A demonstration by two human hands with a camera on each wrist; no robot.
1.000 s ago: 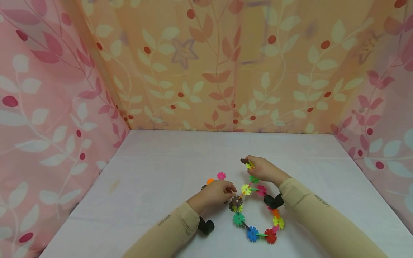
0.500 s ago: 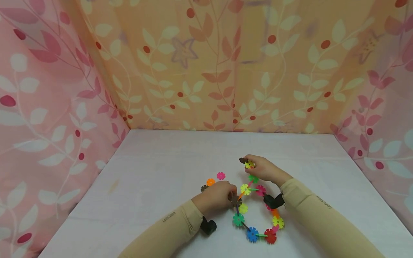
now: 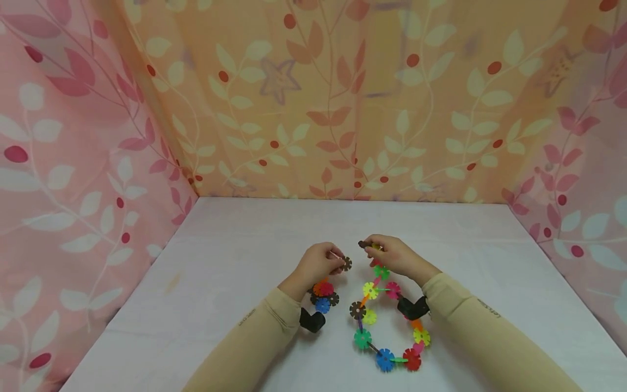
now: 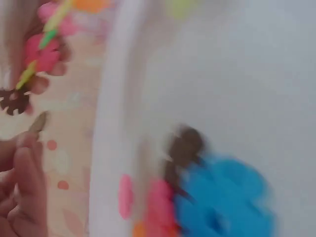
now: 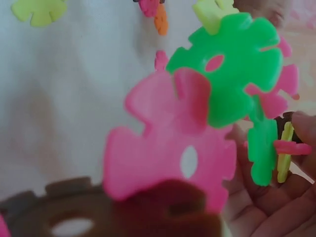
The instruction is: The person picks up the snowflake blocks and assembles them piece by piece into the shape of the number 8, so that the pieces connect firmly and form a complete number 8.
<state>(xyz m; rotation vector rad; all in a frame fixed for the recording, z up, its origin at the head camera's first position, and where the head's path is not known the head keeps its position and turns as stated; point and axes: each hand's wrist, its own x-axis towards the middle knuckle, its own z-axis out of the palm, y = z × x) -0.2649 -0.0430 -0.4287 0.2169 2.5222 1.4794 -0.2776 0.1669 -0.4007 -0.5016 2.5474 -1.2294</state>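
Observation:
My left hand (image 3: 313, 268) pinches a brown notched plastic disc (image 3: 346, 263) above the table. In the left wrist view that disc (image 4: 38, 122) is seen nearly edge-on between thumb and fingertips. To its right, my right hand (image 3: 399, 256) holds the raised end of a chain of interlocked flower-shaped discs, tipped by another brown disc (image 3: 363, 244). The two brown discs are apart. Down from the right hand the chain runs through a green disc (image 3: 381, 271) into a loop on the table, with a blue disc (image 3: 385, 360) and a red disc (image 3: 412, 360) nearest me.
Beneath the left wrist lie several loose discs, among them a blue one (image 3: 322, 305) and a pinkish-red one (image 3: 326, 288). A yellow disc (image 3: 369, 317) sits inside the loop's left side. Patterned curtains (image 3: 313, 109) enclose the white table (image 3: 235, 234) at back and sides.
My left hand dipped toward the loop's left side, then moved up and away with a brown disc in its fingertips. The right hand has barely moved, still holding the chain end.

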